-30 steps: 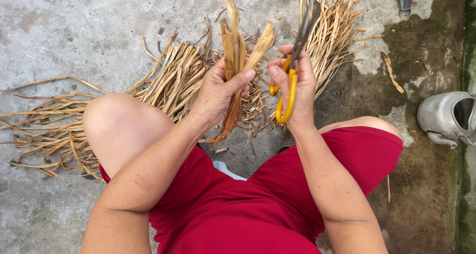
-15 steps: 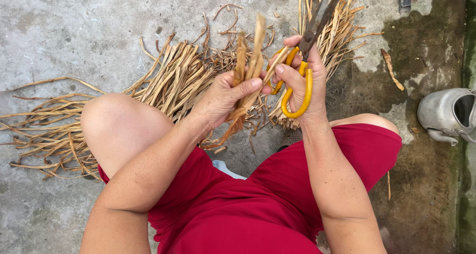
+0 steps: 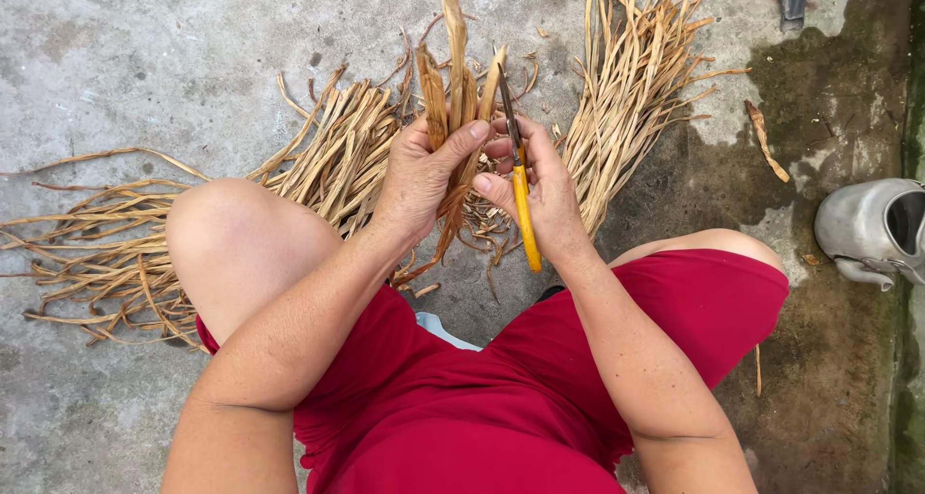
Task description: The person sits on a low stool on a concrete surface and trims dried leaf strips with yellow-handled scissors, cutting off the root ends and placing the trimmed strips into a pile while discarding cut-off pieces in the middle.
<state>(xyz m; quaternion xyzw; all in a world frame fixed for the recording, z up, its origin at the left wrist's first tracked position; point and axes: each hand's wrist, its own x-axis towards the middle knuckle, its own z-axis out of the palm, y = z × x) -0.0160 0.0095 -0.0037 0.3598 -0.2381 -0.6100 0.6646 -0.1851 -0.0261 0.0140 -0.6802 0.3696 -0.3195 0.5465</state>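
The left hand point(image 3: 419, 181) is closed around a small bunch of dried plant strips point(image 3: 453, 89) held upright above the concrete floor point(image 3: 125, 41), between the two fans of loose strips point(image 3: 328, 157) spread toward its far edge. The right hand point(image 3: 544, 190) grips yellow-handled scissors point(image 3: 520, 200), blades pointing up just beside the bunch. The strips look light, dry and brittle, likely to split along their length, so a firm pinch low on the bunch, near the thumb, seems the safest hold.

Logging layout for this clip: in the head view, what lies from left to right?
Left pile of dried strips → left hand gripping a bunch of strips → right hand with yellow-handled scissors → right pile of strips → metal kettle.
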